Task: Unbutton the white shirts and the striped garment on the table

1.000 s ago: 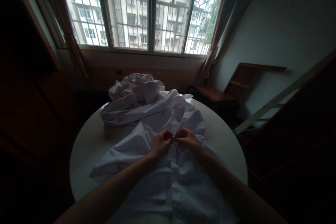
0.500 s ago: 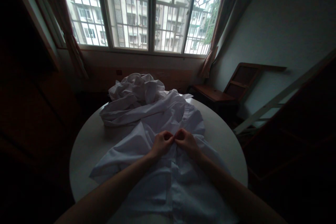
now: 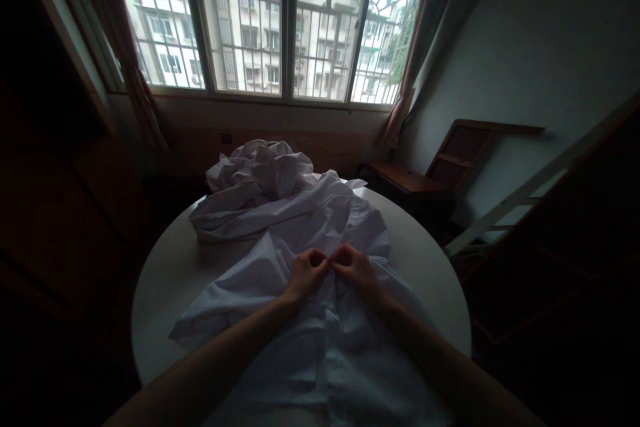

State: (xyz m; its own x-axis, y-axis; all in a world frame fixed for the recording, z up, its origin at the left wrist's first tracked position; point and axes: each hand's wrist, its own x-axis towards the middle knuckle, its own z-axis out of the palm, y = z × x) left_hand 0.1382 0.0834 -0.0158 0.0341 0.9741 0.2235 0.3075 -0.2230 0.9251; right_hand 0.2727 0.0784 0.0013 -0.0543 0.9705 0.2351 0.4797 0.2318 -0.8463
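A white shirt [image 3: 280, 360] lies spread over the round table, its front strip running down the middle toward me. My left hand [image 3: 306, 273] is closed in a pinch at this strip, thumb against forefinger. My right hand [image 3: 356, 273] pinches the same spot from the other side, and the fingertips of both hands meet. Cloth is gathered between them; whether a button sits there is too small and dark to tell. Beyond my hands the shirt's upper part lies wrinkled.
A crumpled heap of white cloth [image 3: 260, 170] rests at the far side of the white round table [image 3: 160, 287]. A wooden chair [image 3: 410, 177] stands behind at the right, near a pale slanted frame [image 3: 500, 213]. A barred window [image 3: 250, 33] lies ahead.
Both hands shift very slightly to the left at the front strip, still pinching. The shirt and the cloth heap look the same.
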